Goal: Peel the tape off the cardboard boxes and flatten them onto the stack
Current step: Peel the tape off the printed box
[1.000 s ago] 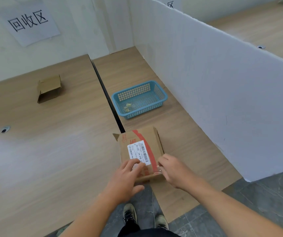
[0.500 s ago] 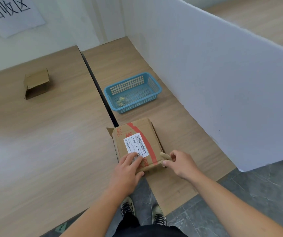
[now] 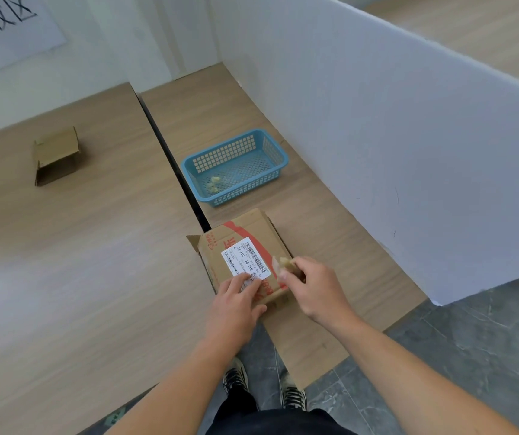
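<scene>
A brown cardboard box (image 3: 245,233) with a red stripe and a white barcode label lies at the near edge of the right table. My left hand (image 3: 236,304) presses flat on its near end, fingers on the label. My right hand (image 3: 313,287) pinches a strip of brownish tape (image 3: 284,265), lifted off the box's right side above the lid. A second small cardboard box (image 3: 57,155), open at its front, sits far left on the other table.
A blue plastic basket (image 3: 270,152) with several crumpled tape bits stands just beyond the box. A white partition wall (image 3: 408,152) runs along the right. A dark gap (image 3: 170,155) separates the two wooden tables. My shoes show on the grey floor below.
My right hand has pulled the tape strip up and away from the box's near right corner toward the lid's right side. My left hand stays pressed on the box.
</scene>
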